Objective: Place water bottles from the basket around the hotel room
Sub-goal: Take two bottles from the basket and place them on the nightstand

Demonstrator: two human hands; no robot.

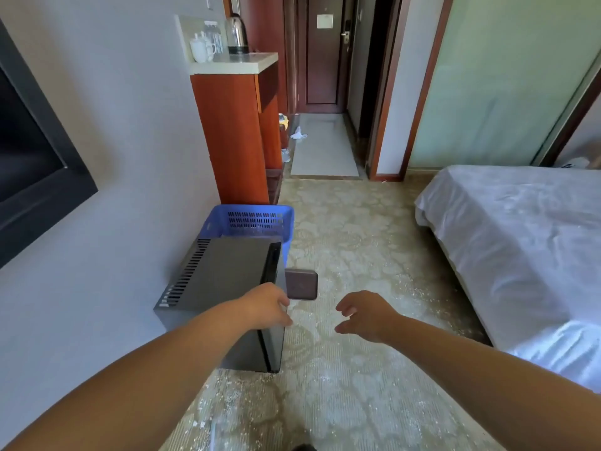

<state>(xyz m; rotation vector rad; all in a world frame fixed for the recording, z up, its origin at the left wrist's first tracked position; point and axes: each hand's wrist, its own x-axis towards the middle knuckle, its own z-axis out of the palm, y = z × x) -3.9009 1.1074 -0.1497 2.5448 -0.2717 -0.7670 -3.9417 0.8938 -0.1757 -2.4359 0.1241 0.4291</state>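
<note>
Basket (250,222) of blue plastic glimpsed past two bare arms in a hotel room. Nearest the camera, left hand (266,305) on the front top corner of a black fridge (224,278), fingers and thumb curled round the door edge. Level with it, right hand (364,315) to the right of the fridge and apart from it, above the patterned carpet (357,402); fingers spread and loosely bent, holding nothing. Just right of the fridge's door, a dark brown square thing (301,284) on the floor, kind unclear. Directly behind the fridge, the basket against the grey wall, its bottom hidden by the fridge top. Across the carpet to the fridge's right, a bed (520,242) in white sheets. Farther behind the fridge, a tall wooden cabinet (234,135) with a pale counter; on it, white cups (202,48), a steel kettle (236,34) and clear water bottles (214,34) behind the cups, beside the kettle. Farthest back from the fridge, a dark door (322,60) at the corridor's end.
</note>
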